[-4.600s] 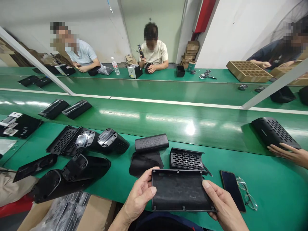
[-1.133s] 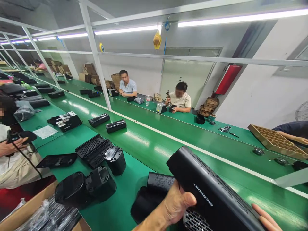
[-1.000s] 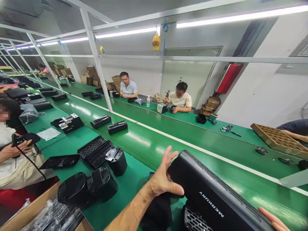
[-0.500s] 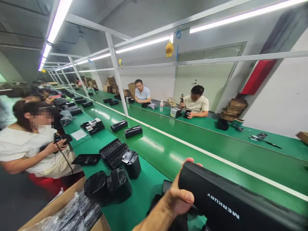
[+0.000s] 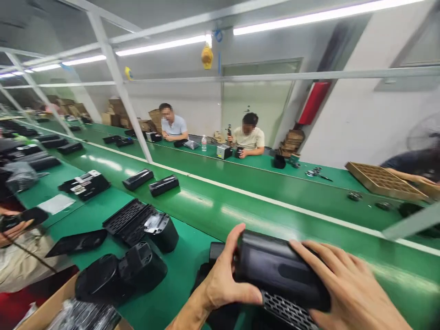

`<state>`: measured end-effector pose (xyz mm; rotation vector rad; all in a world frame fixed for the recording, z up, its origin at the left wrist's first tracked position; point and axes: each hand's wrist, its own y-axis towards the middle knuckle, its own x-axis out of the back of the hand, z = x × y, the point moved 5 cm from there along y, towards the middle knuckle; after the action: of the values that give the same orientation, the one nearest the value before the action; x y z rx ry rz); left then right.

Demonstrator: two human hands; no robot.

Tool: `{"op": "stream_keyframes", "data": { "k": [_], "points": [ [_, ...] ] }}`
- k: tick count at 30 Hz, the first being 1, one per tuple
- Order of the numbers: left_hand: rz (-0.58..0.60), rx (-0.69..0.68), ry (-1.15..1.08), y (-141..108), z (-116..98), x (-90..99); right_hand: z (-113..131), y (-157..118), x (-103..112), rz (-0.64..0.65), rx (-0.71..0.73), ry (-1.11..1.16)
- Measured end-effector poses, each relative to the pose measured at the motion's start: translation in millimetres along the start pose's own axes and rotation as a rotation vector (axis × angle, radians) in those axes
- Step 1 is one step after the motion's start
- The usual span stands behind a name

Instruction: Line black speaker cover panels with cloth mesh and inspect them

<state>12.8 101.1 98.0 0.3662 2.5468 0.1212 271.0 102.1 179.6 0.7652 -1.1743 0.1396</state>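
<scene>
Casing (image 5: 268, 262), black, held two-handed over a slotted panel (image 5: 287, 309) on the green bench (image 5: 187, 261). Turned since half a second ago: white lettering in view then, smooth rounded side now. Left hand (image 5: 223, 277) in a wide curve around one end, thumb by the lower edge; right hand (image 5: 349, 275), newly in view, spread over the other end. Beyond, green belt (image 5: 220, 201) with two black cases (image 5: 164, 185); seated person (image 5: 253, 140) across.

Your left hand (image 5: 223, 280) grips left end of black casing (image 5: 271, 263); your right hand (image 5: 349, 279), right end. Perforated panel (image 5: 287, 310) visible below casing; cardboard box (image 5: 57, 297) at lower left.
</scene>
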Motion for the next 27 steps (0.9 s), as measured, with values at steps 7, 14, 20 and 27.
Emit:
{"op": "stream_keyframes", "data": {
  "k": [7,14,20,27],
  "points": [
    [-0.082,-0.012,0.057,-13,13,0.0,-12,-27,-16,0.105,-0.221,0.275],
    [-0.074,0.056,0.103,-16,19,9.1,-19,-83,-42,0.073,-0.75,0.789],
    [-0.196,0.159,0.146,-17,49,14.6,-18,-97,-48,0.114,-0.904,0.865],
    [-0.168,0.416,0.241,-16,71,19.9,-35,-133,-68,0.052,-1.084,1.103]
  ]
}}
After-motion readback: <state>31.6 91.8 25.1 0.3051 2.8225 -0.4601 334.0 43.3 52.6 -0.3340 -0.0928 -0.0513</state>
